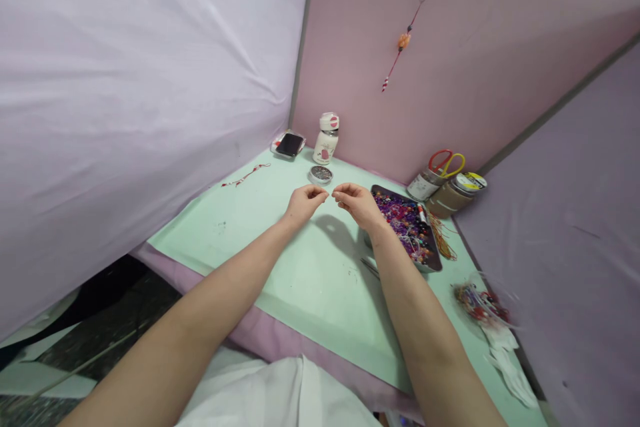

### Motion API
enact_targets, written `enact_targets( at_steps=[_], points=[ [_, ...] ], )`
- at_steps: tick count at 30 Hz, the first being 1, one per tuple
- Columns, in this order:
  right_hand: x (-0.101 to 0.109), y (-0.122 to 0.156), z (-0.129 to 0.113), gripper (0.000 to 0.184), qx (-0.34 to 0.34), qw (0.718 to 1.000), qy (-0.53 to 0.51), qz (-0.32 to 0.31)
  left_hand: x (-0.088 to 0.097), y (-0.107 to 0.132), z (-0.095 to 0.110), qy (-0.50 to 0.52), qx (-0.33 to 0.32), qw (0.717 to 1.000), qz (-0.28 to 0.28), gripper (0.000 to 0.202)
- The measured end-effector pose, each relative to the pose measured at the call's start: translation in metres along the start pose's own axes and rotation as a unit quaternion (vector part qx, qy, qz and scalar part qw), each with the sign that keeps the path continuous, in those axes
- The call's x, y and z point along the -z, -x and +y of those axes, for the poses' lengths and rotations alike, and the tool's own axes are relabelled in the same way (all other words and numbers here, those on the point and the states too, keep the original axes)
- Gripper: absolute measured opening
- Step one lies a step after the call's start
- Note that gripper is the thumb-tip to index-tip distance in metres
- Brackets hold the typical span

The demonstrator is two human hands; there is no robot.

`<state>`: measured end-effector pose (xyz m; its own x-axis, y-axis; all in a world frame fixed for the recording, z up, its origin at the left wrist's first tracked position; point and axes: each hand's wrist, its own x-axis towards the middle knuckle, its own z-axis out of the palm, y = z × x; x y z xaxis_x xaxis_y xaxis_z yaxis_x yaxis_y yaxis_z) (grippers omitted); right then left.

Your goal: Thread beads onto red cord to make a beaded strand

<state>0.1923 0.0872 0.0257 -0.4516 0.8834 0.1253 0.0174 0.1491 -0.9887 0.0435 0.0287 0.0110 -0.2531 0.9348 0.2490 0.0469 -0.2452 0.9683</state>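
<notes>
My left hand (306, 202) and my right hand (356, 203) are held together above the pale green table (280, 267), fingertips almost touching. Both are closed in a pinch; what they pinch is too small to make out. Just right of my right hand lies a metal tray (434, 260) filled with purple, pink and red beads. A small round tin (321, 175) sits just beyond my hands.
At the back stand a white jar with a pink label (327, 139) and a phone (289, 144). Scissors in a cup (440, 170) and a tape roll (463, 188) stand right of the tray. A red beaded strand (245, 176) lies left; a bead bag (480, 303) lies right.
</notes>
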Motion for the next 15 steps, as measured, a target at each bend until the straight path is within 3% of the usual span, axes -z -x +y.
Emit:
enact_targets(
  at_steps=[4,8,15],
  points=[
    [0.0,0.0,-0.004,0.018,0.051,0.994,0.096,0.025,0.001,-0.001,-0.001,0.01,0.015,1.0,-0.013,0.02],
    [-0.001,0.003,-0.013,0.017,0.099,0.968,0.219,0.069,0.0,0.0,-0.002,0.032,0.042,0.998,-0.023,0.02],
    [0.002,0.008,-0.027,0.016,0.153,0.926,0.335,0.079,0.0,-0.002,0.0,0.175,0.137,0.972,-0.072,0.03]
  ],
)
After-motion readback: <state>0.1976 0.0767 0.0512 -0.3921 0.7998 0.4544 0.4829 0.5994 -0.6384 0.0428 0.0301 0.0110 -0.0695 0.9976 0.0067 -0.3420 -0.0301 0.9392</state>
